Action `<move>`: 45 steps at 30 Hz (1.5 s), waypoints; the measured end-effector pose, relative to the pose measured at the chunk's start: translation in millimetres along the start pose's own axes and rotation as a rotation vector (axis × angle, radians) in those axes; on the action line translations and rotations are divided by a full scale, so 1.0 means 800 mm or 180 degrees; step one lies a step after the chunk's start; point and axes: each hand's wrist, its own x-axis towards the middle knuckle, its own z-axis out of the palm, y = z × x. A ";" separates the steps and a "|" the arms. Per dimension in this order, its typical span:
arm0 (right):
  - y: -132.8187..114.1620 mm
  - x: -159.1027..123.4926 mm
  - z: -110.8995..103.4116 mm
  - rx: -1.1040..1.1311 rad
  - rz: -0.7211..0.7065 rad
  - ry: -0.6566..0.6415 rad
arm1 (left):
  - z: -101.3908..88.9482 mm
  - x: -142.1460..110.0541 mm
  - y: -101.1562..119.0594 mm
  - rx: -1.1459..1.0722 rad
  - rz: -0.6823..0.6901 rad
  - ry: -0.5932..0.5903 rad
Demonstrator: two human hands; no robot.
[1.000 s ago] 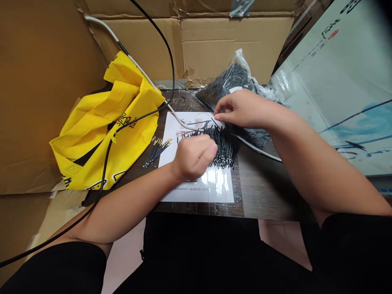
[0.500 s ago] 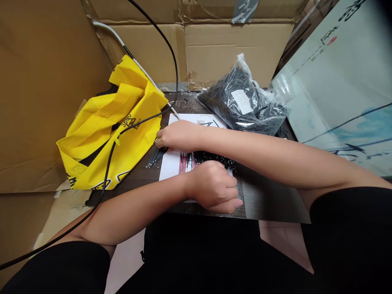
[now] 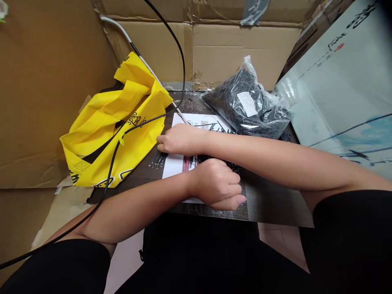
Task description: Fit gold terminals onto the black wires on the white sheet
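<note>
Right hand curled at small bundle of black pins, grip unclear, left hand clenched over black wires, printed paper sheet beneath

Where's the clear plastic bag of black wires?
In the head view, the clear bag of black wires lies at the dark table's far edge, just beyond the person's right forearm, beside a white paper sheet.
</note>
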 end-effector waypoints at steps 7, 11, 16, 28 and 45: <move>0.005 -0.018 -0.003 -0.0119 0.0055 0.0240 | -0.001 0.000 -0.005 0.0106 -0.0035 0.0095; 0.020 -0.072 0.002 -0.0160 0.0411 0.1191 | -0.012 -0.006 -0.014 0.0455 -0.0269 0.0400; 0.027 -0.179 0.031 -0.0080 0.2003 0.1941 | -0.029 -0.017 -0.033 0.0765 -0.1002 0.1014; 0.003 -0.230 0.100 0.0467 0.2114 0.1985 | -0.007 -0.014 -0.055 0.0701 -0.1761 0.0307; 0.062 -0.251 0.124 0.0409 0.3815 0.2517 | -0.003 -0.014 -0.061 0.0134 -0.2313 0.0593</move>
